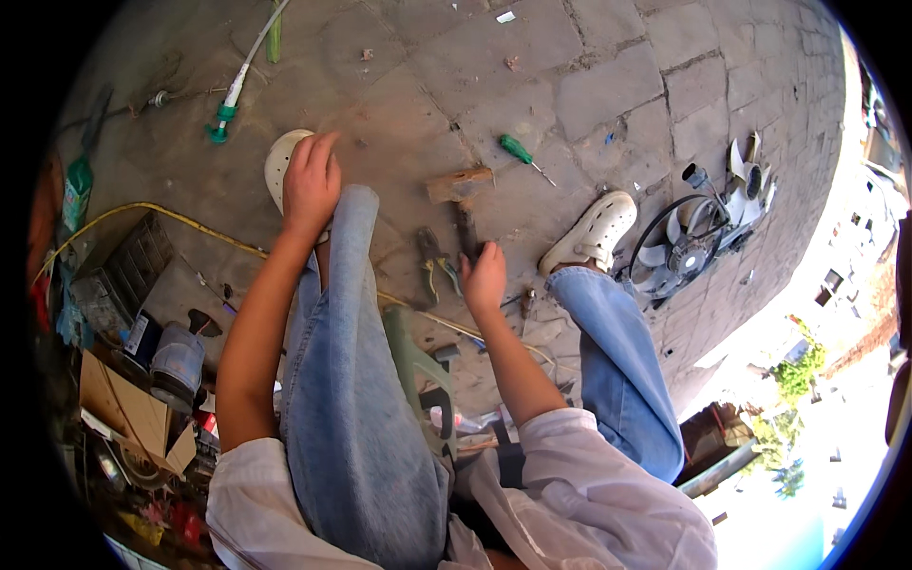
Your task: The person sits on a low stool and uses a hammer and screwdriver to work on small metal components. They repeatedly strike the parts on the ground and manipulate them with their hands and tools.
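My left hand [312, 190] rests beside my raised left knee, over the white clog [283, 152], its fingers loosely bent and slightly apart, with nothing visible in them. My right hand [483, 275] is closed around the dark handle of a hammer-like tool [461, 186], whose rusty brown head lies crosswise at the top, above the paving [608, 76]. Just left of that hand are pliers [432, 261] with yellowish handles. A green-handled screwdriver [516, 149] lies farther up, and a small metal piece [528, 302] is right of my right hand.
A fan assembly [686, 256] lies beyond my right clog. At left are a yellow hose [142, 207], a dark crate [123, 269], a cardboard box [123, 404] and assorted clutter. A white tube with green fittings [237, 81] lies upper left. A green plastic seat [413, 380] is between my legs.
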### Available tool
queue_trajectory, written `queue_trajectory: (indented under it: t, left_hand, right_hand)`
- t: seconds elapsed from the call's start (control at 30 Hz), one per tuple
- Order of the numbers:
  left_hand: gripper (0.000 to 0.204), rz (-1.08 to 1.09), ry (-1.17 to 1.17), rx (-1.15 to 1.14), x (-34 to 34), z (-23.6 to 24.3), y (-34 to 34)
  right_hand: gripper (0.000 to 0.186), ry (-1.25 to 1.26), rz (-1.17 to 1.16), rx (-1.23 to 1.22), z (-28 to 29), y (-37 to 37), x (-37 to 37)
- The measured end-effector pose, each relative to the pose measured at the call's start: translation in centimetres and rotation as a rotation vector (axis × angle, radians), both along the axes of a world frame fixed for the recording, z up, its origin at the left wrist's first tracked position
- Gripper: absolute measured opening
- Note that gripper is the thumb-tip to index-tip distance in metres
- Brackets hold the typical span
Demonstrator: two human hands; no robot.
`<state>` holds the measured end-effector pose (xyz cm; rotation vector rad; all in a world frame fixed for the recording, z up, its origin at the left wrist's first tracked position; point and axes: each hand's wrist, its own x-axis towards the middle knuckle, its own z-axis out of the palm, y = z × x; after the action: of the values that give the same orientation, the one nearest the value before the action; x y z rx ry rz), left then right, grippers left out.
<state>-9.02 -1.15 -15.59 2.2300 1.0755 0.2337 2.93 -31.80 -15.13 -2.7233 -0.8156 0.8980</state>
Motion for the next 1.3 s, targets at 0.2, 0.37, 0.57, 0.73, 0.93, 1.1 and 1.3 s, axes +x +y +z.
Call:
queue_trajectory:
  t: [0.2, 0.37, 0.57, 0.73, 0.93, 1.1, 1.3]
  left_hand:
    - [0.029, 0.007, 0.038, 0.01, -0.1, -0.2, 0.4]
    - [0.028, 0.037, -0.036, 0.028, -0.2, 0.0, 0.4]
    - [0.028, 0.027, -0.053, 0.005, 0.1, 0.1, 0.7]
    - [0.026, 0.037, -0.044, 0.008, -0.4, -0.2, 0.5]
    - [0.027, 0.025, -0.031, 0.044, 0.8, 0.5, 0.5]
    - [0.03, 0.033, 0.026, -0.043, -0.4, 0.2, 0.0]
    - [0.028, 0.036, -0.014, 0.019, 0.1, 0.3, 0.3]
  right_hand:
    - [0.032, 0.173, -0.201, 0.088, 3.4, -0.3, -0.8]
    - [0.034, 0.279, -0.475, -0.025, 9.8, 6.6, 0.0]
    - [0.049, 0.881, -0.948, 0.435, 10.3, 8.2, 3.7]
    - [0.057, 0.709, -0.871, 0.529, 8.9, 13.5, 8.9]
    - [0.056, 0.658, -0.857, 0.427, 3.9, 14.8, 9.3]
    - [0.057, 0.732, -0.916, 0.31, 4.8, 16.2, 10.2]
    - [0.056, 0.551, -0.819, 0.621, 7.4, 14.9, 9.5]
